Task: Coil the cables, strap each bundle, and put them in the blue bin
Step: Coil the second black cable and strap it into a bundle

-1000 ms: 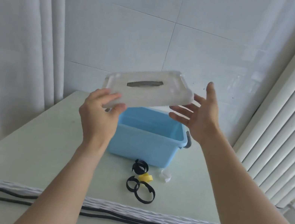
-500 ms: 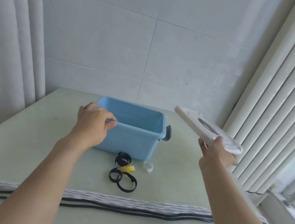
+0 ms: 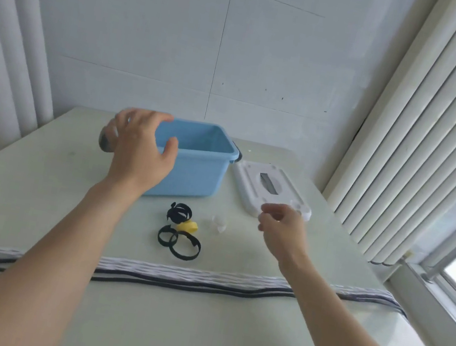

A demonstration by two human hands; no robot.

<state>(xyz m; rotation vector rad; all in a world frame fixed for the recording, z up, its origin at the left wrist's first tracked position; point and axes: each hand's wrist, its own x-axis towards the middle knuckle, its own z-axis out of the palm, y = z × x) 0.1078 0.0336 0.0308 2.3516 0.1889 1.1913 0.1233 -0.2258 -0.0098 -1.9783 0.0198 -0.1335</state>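
Blue bin (image 3: pixel 192 163) open at the counter's (image 3: pixel 35 184) far end, left hand (image 3: pixel 141 147) curled over its near-left corner. White lid (image 3: pixel 271 188) flat just right of it. Right hand (image 3: pixel 282 228) near the lid's front edge, fingers loosely bent, holding nothing. Straps (image 3: pixel 180 231) before the bin; uncoiled cables (image 3: pixel 186 280) across the counter.

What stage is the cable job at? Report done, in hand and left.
Done: the lid is off and lies on the table right of the open blue bin. In hand: the left hand grips the bin's rim; the right hand holds nothing. Left: the cables lie uncoiled, the straps unused, nothing visible in the bin.
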